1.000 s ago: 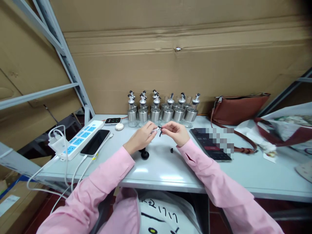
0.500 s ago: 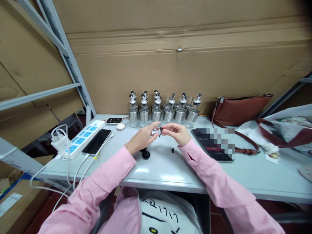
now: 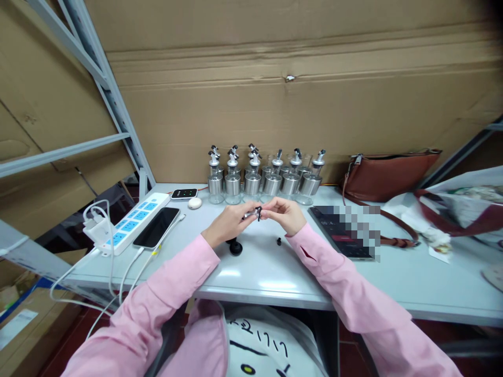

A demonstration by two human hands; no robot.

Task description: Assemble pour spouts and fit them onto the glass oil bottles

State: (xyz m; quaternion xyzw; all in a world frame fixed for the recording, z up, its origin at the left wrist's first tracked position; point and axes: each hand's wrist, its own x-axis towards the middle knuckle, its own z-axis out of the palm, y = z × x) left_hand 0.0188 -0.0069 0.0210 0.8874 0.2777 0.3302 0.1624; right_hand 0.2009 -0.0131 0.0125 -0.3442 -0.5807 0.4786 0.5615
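My left hand [image 3: 230,222] is closed around a silver bottle pourer spout [image 3: 249,214], much of it hidden by the fingers. At the spout's tip, my right hand [image 3: 286,214] pinches a small black flap [image 3: 259,211]; the fingertips of both hands nearly meet there. Below my left hand, a round black stopper [image 3: 236,247] lies on the table, with another dark part half hidden behind it. A tiny black plug [image 3: 279,241] lies below my right hand. Behind the hands stand several glass bottles with steel sleeves [image 3: 252,184], many topped with silver and black pourers.
To the left lie a power strip [image 3: 135,222] with white cables, a phone [image 3: 157,228], a small black-faced device [image 3: 184,194] and a white round case [image 3: 195,202]. A second phone [image 3: 334,230] and a brown handbag [image 3: 393,175] are to the right. Cardboard [image 3: 236,115] backs the table [image 3: 259,272].
The left fingers have closed down further over the spout. The black flap has turned against the spout's tip between my hands. The loose parts on the table stay put.
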